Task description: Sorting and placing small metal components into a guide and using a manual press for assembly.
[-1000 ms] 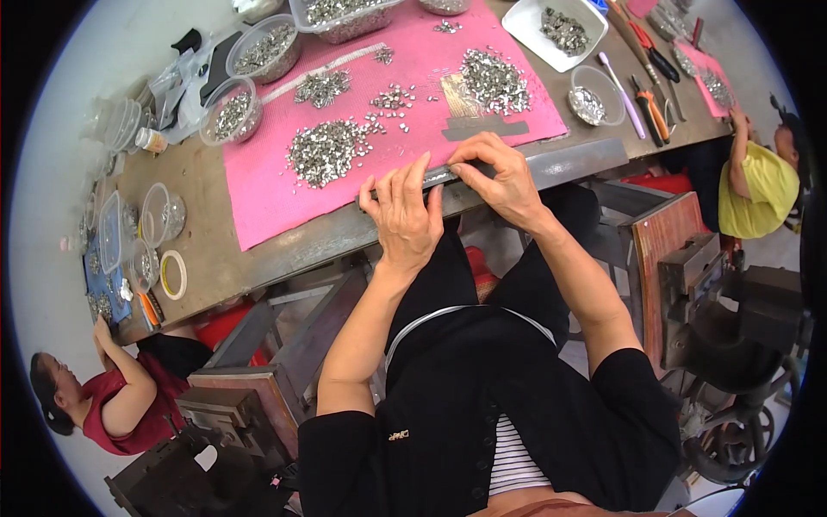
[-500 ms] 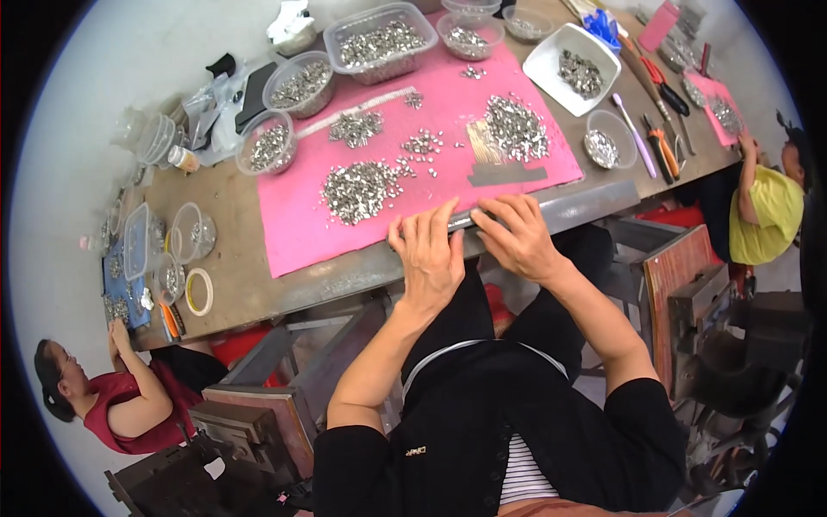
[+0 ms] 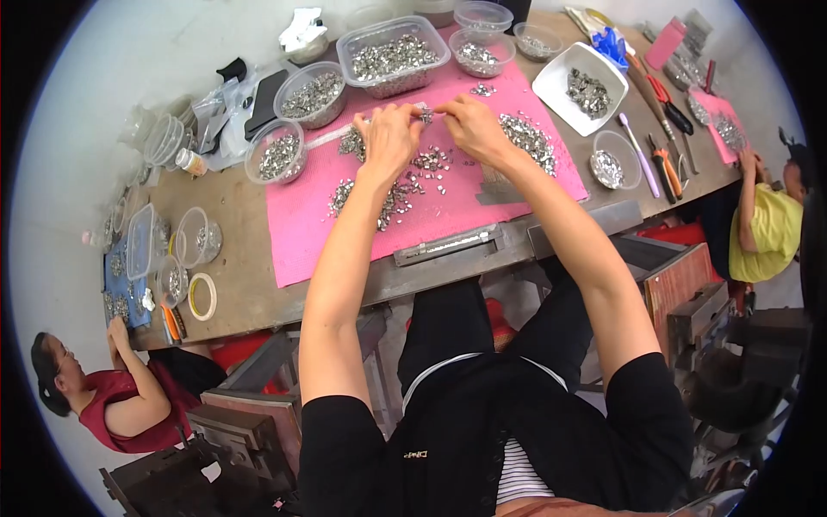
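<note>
Small cluster of metal pieces [image 3: 426, 115] on pink mat [image 3: 301, 233], between the hands: 3 o'clock from the fingertips of the left hand [image 3: 390, 140], 9 o'clock from those of the right hand [image 3: 474, 129]. Both about equally near. Fingers bent inward; too small to tell whether either pinches a piece. Metal bar [image 3: 450, 245] at 6 o'clock, untouched, long axis nearly 9-to-3, right end farther.

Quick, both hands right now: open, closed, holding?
Left hand: curled beside small metal pieces; grip can't be told.
Right hand: curled by the same pieces; any hold can't be told.
</note>
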The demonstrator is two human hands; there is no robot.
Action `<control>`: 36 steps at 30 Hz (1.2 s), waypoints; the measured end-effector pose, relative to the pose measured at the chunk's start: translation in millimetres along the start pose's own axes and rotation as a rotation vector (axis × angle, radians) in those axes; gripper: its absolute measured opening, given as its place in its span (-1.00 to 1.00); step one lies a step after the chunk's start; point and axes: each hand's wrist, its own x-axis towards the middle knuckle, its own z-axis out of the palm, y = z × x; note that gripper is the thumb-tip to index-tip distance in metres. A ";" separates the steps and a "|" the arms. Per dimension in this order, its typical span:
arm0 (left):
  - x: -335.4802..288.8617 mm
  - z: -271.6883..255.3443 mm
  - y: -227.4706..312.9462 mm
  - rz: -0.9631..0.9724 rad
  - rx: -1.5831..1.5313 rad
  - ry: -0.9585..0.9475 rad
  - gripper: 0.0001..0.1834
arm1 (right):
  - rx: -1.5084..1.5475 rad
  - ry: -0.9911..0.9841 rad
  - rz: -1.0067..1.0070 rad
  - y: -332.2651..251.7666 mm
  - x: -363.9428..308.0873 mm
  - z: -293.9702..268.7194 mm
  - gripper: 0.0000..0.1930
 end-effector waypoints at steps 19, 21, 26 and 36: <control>5.4 6.4 -7.0 -0.056 -0.086 0.014 -0.83 | 0.148 -0.315 0.145 -52.7 -47.8 -53.8 -0.84; 6.4 9.2 -10.6 -0.052 -0.085 0.041 -0.83 | 0.113 -0.330 0.077 -57.6 -71.1 -60.7 -0.87; 10.4 18.5 -16.7 0.037 0.013 0.112 -0.89 | -0.022 -0.172 -0.033 -48.5 -104.2 -48.3 -0.87; 12.2 18.0 -14.9 0.062 0.005 0.095 -0.86 | 0.034 -0.120 0.008 -48.6 -112.8 -48.2 -0.88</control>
